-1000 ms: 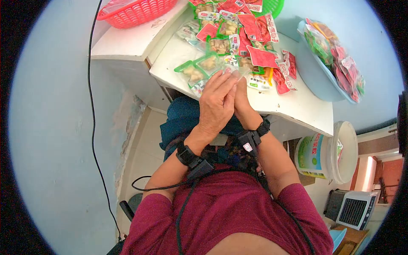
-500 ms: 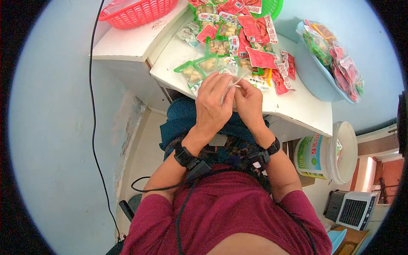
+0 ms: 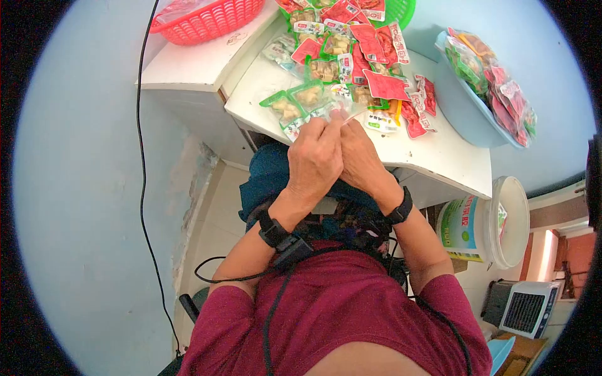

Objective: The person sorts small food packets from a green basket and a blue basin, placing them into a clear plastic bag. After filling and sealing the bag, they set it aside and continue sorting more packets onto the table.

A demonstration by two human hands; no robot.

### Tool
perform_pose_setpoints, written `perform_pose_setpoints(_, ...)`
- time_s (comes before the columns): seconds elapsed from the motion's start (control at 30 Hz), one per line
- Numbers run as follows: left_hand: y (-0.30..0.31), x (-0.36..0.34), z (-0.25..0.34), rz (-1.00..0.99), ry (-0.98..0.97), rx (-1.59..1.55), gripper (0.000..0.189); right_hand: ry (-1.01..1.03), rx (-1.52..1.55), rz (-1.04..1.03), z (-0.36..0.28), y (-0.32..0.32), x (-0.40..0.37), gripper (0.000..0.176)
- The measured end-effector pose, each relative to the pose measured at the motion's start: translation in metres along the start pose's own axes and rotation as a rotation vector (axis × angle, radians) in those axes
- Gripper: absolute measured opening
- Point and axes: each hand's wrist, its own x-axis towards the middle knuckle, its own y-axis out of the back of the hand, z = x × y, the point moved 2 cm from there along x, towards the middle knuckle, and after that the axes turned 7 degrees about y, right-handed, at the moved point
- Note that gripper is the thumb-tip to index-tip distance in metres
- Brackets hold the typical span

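At the near edge of the white table, my left hand [image 3: 318, 153] and my right hand [image 3: 362, 153] are pressed together, fingers closed in a pinch. A thin pale strip [image 3: 356, 116] pokes out between the fingertips; most of it is hidden by the hands. Just beyond the fingers lie green-edged clear packets [image 3: 287, 110] of pale food pieces. Beside my right fingertips rests a white-and-yellow packet [image 3: 381, 120]. Behind these spreads a pile of red packets [image 3: 385, 85] and brown-filled packets [image 3: 323, 69].
A light-blue basin [image 3: 461, 109] full of packets stands at the right of the table [image 3: 439, 160]. At the back are a green basket [image 3: 404, 11] and a red basket [image 3: 213, 25] on a side cabinet. A white bucket [image 3: 509, 219] sits below right. A black cable [image 3: 142, 156] hangs at left.
My hands have drawn closer together, my right hand turning inward beside the left. Less of the pale strip shows between them. The packets lie as before.
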Motion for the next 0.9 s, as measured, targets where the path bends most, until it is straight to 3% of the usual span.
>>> perform_pose_setpoints(0.27, -0.004, 0.001, -0.001, 0.022, -0.060, -0.035, 0.025, 0.170, 0.030, 0.119, 0.007, -0.012, 0.007, 0.043)
perform_pose_setpoints(0.37, -0.004, 0.002, 0.000, 0.022, -0.063, -0.040, 0.025, 0.124, 0.153, -0.023, 0.014, -0.013, 0.010, 0.055)
perform_pose_setpoints(0.47, -0.004, 0.004, 0.000, 0.029, -0.068, -0.023, 0.025, 0.157, 0.197, 0.061, 0.009, -0.003, 0.016, 0.037)
perform_pose_setpoints(0.57, -0.003, 0.005, 0.003, 0.012, -0.050, -0.016, 0.024, 0.240, 0.158, 0.090, 0.015, -0.006, 0.022, 0.033)
perform_pose_setpoints(0.67, -0.002, 0.005, 0.004, 0.008, -0.041, -0.018, 0.022, 0.160, 0.226, 0.030, 0.023, -0.015, 0.024, 0.032)
perform_pose_setpoints(0.77, -0.004, 0.005, 0.001, 0.022, -0.035, -0.018, 0.021, 0.221, 0.180, 0.060, 0.022, -0.013, 0.019, 0.044)
perform_pose_setpoints(0.9, -0.001, 0.004, -0.003, 0.033, 0.004, 0.006, 0.019, 0.007, 0.336, 0.091, 0.006, 0.015, -0.001, 0.021)
